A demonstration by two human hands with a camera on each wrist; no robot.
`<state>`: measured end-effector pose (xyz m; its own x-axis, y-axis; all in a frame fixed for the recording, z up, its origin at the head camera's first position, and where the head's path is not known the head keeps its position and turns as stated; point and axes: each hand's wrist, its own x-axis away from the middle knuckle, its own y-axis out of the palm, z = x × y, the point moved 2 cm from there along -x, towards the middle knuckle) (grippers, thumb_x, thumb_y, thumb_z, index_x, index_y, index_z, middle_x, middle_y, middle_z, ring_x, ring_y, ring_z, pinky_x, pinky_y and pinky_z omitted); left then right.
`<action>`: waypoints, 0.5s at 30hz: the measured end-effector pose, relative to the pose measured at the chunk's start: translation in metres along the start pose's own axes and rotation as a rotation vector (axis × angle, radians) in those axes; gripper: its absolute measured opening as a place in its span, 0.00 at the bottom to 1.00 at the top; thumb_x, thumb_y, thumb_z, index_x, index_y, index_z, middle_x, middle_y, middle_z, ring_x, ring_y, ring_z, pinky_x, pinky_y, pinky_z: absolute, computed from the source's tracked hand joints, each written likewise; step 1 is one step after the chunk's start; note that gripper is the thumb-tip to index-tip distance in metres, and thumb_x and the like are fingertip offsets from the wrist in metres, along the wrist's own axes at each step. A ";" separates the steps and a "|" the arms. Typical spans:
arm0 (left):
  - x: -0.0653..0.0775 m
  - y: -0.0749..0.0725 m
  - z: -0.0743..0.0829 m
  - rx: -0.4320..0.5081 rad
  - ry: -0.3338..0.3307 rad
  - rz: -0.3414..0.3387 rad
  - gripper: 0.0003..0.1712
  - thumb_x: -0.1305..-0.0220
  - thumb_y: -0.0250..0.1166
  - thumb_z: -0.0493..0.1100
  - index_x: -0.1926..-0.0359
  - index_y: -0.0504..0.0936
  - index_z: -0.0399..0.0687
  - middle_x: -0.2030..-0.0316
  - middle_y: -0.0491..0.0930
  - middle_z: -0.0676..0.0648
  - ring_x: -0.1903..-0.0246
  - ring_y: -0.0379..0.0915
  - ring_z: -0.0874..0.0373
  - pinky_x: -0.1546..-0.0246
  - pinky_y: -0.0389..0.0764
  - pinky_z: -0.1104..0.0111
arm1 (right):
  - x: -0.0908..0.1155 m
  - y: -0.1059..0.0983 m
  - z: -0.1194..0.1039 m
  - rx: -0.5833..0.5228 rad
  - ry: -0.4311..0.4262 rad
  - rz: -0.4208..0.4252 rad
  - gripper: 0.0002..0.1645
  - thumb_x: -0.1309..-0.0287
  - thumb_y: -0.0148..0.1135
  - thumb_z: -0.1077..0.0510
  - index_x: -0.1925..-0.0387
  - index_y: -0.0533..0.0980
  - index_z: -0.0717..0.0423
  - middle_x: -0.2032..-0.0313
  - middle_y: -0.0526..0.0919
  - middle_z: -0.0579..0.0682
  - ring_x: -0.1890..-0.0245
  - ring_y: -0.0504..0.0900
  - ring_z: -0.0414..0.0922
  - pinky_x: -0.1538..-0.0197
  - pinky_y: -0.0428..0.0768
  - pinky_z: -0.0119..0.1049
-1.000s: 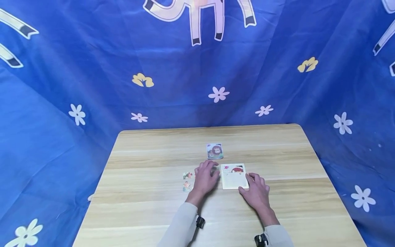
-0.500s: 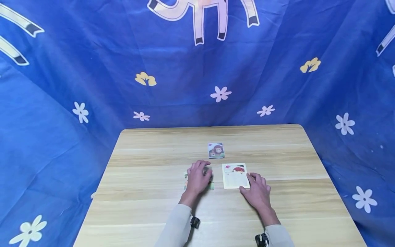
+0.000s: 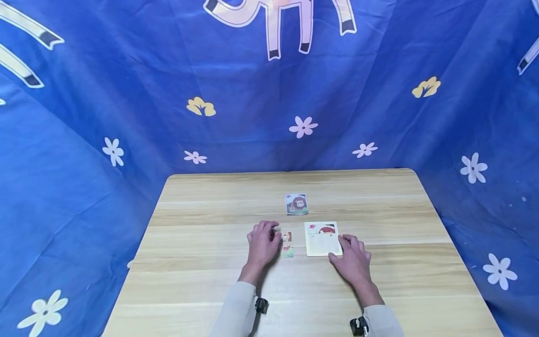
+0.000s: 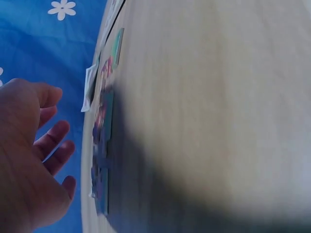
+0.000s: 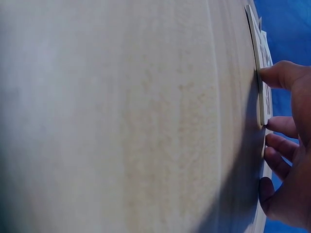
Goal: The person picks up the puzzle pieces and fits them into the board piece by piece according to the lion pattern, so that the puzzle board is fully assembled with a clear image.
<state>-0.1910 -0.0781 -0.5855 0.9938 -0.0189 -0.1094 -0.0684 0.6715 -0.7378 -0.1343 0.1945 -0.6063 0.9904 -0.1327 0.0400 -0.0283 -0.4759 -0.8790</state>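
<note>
Two hands are set to what looks like the filling of a jigsaw board [image 3: 323, 246], which lies right of centre in the lower half of the head view. Only its top strip is covered with picture; the pale area below is unfilled. By the right hand [image 3: 353, 262] the board's lower right corner is grasped between thumb and finger, apparently to steady it. The left hand [image 3: 263, 245] is released, its fingers loosely bent beside the loose pieces [image 3: 288, 252] just left of the board, some of which are hidden by it; the choosing of a piece is judged to be the step in hand. For the next move, one piece would need to be pinched at its edge, lifted clear and turned to match the lion card [image 3: 297, 204], which is laid above the board and apart from it. Everything is carried on a pale wood-grain desk [image 3: 210, 281] with rounded far corners. Behind it and along both sides, blue cloth [image 3: 252, 93] is hung, printed with white flowers [image 3: 303, 127], yellow shrubs [image 3: 200, 106] and, at the top of the frame, animal legs [image 3: 274, 37].
</note>
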 end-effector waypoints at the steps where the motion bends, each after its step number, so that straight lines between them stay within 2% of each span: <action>1: 0.001 0.000 -0.001 -0.002 -0.003 0.002 0.17 0.40 0.65 0.47 0.49 0.80 0.55 0.50 0.78 0.51 0.48 0.70 0.52 0.42 0.61 0.50 | 0.000 0.000 0.000 0.002 -0.001 -0.002 0.44 0.51 0.65 0.39 0.35 0.70 0.56 0.37 0.69 0.53 0.39 0.64 0.54 0.50 0.62 0.54; 15: 0.013 -0.013 -0.023 -0.013 -0.056 0.020 0.19 0.41 0.67 0.47 0.48 0.80 0.54 0.50 0.76 0.49 0.48 0.68 0.50 0.43 0.60 0.48 | 0.001 -0.001 0.001 -0.014 -0.004 -0.012 0.44 0.50 0.65 0.39 0.35 0.69 0.56 0.37 0.69 0.54 0.39 0.64 0.56 0.49 0.62 0.55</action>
<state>-0.1790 -0.1045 -0.5926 0.9955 0.0361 -0.0875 -0.0894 0.6616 -0.7445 -0.1327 0.1957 -0.6055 0.9911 -0.1240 0.0484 -0.0187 -0.4896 -0.8717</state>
